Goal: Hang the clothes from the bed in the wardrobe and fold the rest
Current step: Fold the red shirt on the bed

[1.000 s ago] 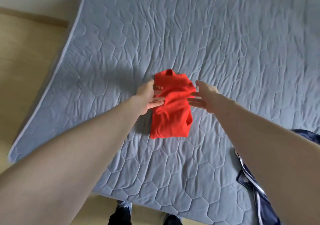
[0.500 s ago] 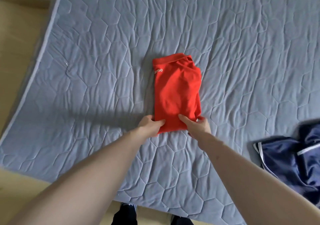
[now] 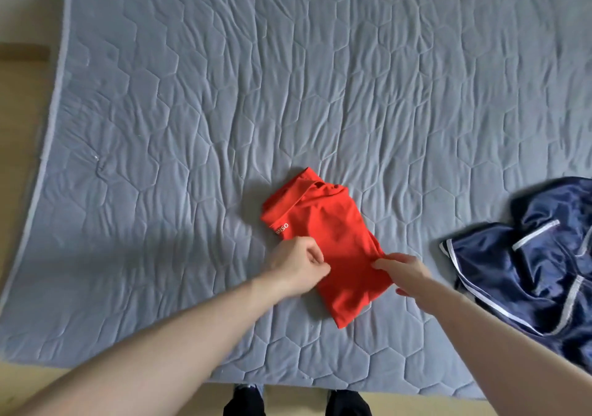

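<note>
A red shirt [image 3: 333,242], folded into a narrow rectangle with white lettering near its collar, lies on the grey quilted mattress [image 3: 224,111] close to the near edge. My left hand [image 3: 298,263] has its fingers curled and pinches the shirt's left edge. On the right edge my right hand [image 3: 405,273] holds the cloth, thumb on top and fingertips tucked under. A crumpled navy garment [image 3: 528,271] with white piping lies to the right, apart from both hands.
The mattress's near edge runs just above my black shoes [image 3: 245,403]. Pale wooden floor [image 3: 19,101] shows along the left side and at the bottom. Bare mattress stretches beyond and left of the shirt.
The red shirt has turned so that its collar end points up-left, and it sits nearer the bed's edge. Both hands have slid from its bottom hem to its sides.
</note>
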### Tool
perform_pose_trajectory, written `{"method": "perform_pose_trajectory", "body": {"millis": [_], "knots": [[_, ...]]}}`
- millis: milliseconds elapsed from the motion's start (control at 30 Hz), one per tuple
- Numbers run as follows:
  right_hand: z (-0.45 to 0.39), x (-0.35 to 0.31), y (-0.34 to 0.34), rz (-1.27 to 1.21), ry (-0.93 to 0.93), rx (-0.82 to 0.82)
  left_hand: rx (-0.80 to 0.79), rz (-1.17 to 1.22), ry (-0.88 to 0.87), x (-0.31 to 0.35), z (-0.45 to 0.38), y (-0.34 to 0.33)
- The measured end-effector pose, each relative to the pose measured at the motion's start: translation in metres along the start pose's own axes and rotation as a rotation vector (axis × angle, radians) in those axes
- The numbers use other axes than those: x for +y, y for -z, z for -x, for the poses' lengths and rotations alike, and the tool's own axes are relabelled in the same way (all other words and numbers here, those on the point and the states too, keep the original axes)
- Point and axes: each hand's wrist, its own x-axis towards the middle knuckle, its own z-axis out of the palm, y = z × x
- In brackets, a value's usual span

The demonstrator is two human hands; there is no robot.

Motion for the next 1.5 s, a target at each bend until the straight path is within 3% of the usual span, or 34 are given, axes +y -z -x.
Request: {"method": "perform_pose_trajectory", "body": {"millis": [67,133,200,267,367,500,700,800,967,1100,1267,1500], "knots": [[-0.005,0.012,-0.001,-0.12,0.01,0.046,0.29,-0.008,-0.108,0.011,-0.027,0.025],[-0.002,0.024,-0.009,-0.275,-0.031,0.056,0.379,-0.126,-0.151,0.015,-0.06,0.049],[0.006,0.033,-0.023,-0.34,-0.051,0.036,0.282,-0.22,-0.051,0.013,-0.086,0.069],[0.009,0.041,-0.04,-0.386,-0.036,0.005,0.1,-0.142,0.063,0.01,-0.105,0.074],[-0.001,0.051,-0.059,-0.545,-0.038,0.001,-0.061,-0.052,0.076,0.013,-0.127,0.067],[-0.019,0.058,-0.065,-0.788,-0.082,0.023,-0.121,-0.041,0.077,0.014,-0.14,0.051],[-0.019,0.059,-0.063,-0.946,-0.088,0.06,-0.11,0.351,0.125,-0.021,-0.116,0.019],[0.003,0.047,-0.055,-0.908,-0.078,0.068,-0.145,0.629,0.192,-0.034,-0.082,0.025],[0.065,0.015,-0.022,-0.705,0.063,0.004,-0.147,0.799,0.232,-0.049,-0.002,0.065],[0.148,-0.018,0.005,-0.608,0.118,-0.099,-0.062,0.93,0.181,-0.037,0.089,0.111],[0.263,-0.049,0.019,-0.423,0.252,-0.098,0.041,1.058,0.151,-0.018,0.218,0.167],[0.414,-0.083,0.006,-0.033,0.646,-0.074,0.559,1.003,0.218,-0.01,0.414,0.209]]}}
